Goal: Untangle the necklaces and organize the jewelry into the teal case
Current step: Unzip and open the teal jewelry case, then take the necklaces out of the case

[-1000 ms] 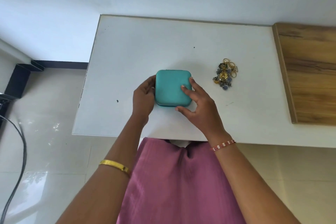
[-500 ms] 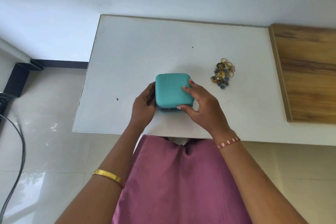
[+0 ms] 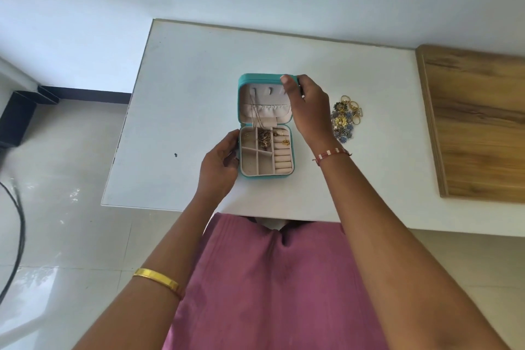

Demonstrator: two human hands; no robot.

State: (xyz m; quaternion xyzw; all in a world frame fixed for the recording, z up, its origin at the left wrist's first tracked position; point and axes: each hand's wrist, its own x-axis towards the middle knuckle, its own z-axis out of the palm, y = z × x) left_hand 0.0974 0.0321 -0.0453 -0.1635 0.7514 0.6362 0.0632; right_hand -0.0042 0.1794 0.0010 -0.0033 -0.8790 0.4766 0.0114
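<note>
Both forearms reach forward from the bottom edge, bare. Left hand [image 3: 220, 163] cupped, fingers curled, thumb up, gripping left side of the case [image 3: 267, 176] base. Gold bangle [image 3: 156, 278] on left forearm. Right hand [image 3: 308, 106] extended further out, back of hand facing camera, fingers curled over the far right edge of the raised lid [image 3: 255, 77], thumb on its inner face, pinching it. Beaded bracelet [image 3: 331, 154] at right wrist.
</note>
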